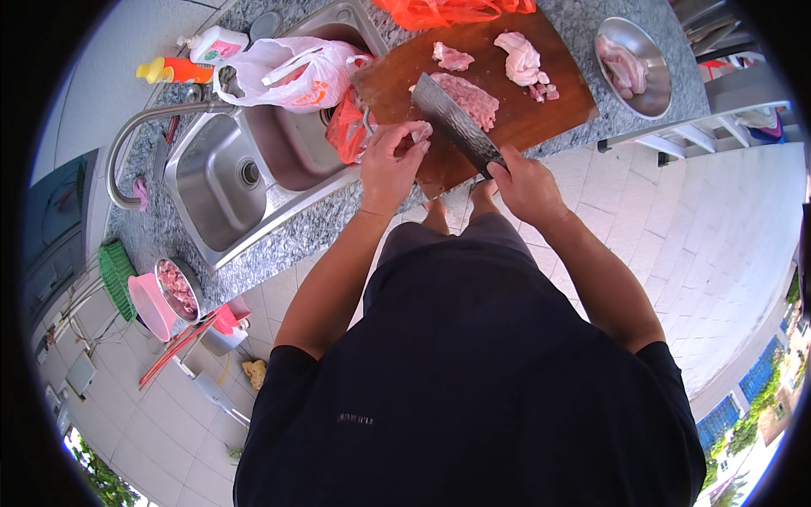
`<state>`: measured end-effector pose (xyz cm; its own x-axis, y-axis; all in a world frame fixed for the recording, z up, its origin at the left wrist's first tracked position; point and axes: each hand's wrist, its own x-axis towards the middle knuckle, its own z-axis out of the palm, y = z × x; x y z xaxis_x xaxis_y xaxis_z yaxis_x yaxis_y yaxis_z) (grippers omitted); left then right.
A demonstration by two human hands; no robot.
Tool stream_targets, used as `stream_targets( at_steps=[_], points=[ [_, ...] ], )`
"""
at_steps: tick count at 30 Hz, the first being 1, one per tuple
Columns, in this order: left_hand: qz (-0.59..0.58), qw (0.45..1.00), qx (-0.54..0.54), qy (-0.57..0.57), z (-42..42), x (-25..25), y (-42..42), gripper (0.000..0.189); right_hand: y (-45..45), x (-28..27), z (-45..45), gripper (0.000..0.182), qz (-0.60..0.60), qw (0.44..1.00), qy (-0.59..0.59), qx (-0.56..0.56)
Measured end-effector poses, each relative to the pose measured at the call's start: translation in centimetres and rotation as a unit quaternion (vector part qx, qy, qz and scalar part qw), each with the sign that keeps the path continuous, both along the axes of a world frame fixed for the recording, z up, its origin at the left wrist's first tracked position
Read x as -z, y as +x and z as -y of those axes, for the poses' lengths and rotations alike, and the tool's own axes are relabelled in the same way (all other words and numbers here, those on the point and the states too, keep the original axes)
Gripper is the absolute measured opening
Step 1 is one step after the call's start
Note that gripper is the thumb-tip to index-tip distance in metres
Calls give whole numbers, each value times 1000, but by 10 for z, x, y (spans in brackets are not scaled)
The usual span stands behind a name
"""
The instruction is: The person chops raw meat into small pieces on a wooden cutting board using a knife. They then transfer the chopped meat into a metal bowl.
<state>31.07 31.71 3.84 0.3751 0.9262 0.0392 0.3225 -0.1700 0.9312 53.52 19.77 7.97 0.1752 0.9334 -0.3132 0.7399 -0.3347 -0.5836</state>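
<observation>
My right hand (527, 184) grips the handle of a broad cleaver (457, 120) with a dark, textured blade. The blade lies across the near-left side of a mound of minced meat (467, 100) on a brown wooden cutting board (456, 171). My left hand (394, 158) is left of the blade, over the board's near-left edge, with a small pale scrap of meat (421, 132) pinched at its fingertips. Farther back on the board lie a small meat piece (452, 57) and a larger pale, fatty piece (521, 58), with small bits beside it.
A steel bowl with meat (659, 82) stands on the granite counter right of the board. To the left is a double sink (215, 184), with a white plastic bag (291, 70) over its far basin. Another bowl of cut meat (177, 288) stands at the counter's left end.
</observation>
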Motion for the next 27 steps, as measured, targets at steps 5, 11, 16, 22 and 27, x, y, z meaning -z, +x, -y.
stream_targets(
  at_steps=[5,11,16,22,27],
  points=[
    [-99,995,-32,-12,19,19,-8,23,-4,-22,18,18,63,997,18,-46],
    [-99,959,52,262,8,26,-18,19,-16,-24,41,15,79,991,23,-107],
    [-128,933,120,315,2,33,-21,17,-16,-20,47,11,123,984,57,-118],
    [-90,952,79,282,11,27,-22,18,-15,-20,51,10,126,981,65,-131],
    [-119,934,89,325,5,34,-14,19,-14,-25,49,8,151,974,2,-171]
  ],
)
